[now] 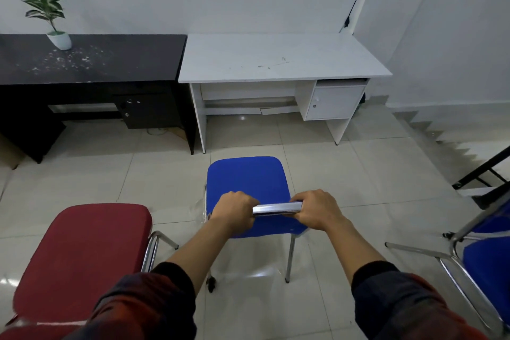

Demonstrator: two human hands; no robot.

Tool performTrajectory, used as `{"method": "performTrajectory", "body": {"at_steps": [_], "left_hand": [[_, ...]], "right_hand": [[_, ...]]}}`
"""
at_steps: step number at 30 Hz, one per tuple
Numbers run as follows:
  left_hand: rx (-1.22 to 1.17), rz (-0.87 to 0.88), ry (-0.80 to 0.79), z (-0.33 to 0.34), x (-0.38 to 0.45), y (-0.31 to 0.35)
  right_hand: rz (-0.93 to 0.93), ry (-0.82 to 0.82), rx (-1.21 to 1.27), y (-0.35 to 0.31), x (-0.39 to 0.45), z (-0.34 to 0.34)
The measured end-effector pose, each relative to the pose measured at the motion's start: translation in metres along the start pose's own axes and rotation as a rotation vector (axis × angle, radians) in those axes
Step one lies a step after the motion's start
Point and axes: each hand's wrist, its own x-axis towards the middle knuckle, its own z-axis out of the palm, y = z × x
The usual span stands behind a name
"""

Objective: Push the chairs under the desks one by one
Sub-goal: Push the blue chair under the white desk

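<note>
We have both hands wrapped round the chrome bar (277,208) atop the blue chair (248,188): left hand (234,210) at its left end, right hand (317,211) at its right. The chair stands on the tiles, well short of the white desk (276,61), facing its knee space. This looks like the first push; next we must drive it straight forward, clear of the red chair (82,251) beside us.

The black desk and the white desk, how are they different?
The black desk carries a potted plant and pale specks; the white desk carries no plant, only faint marks. The black desk's cupboard is dark; the white desk's is white with a round knob. Both stand side by side against the wall.
</note>
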Motion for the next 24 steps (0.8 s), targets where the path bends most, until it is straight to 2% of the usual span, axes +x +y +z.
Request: {"method": "performTrajectory", "body": {"at_steps": [5, 13, 17, 21, 24], "left_hand": [[0.042, 0.078, -0.014, -0.012, 0.033, 0.012], [0.033, 0.109, -0.002, -0.021, 0.063, 0.006], [0.010, 0.078, 0.020, -0.022, 0.065, -0.012], [-0.009, -0.001, -0.025, -0.014, 0.055, -0.035], [-0.061, -0.070, 0.019, -0.016, 0.056, -0.052]], "right_hand": [[-0.002, 0.032, 0.012, 0.022, 0.006, -0.012], [-0.005, 0.102, -0.012, 0.027, 0.024, -0.013], [-0.014, 0.110, -0.025, 0.010, 0.032, -0.011], [-0.028, 0.056, -0.063, -0.011, 0.042, -0.001], [-0.045, 0.025, -0.087, -0.024, 0.055, -0.007]]}}
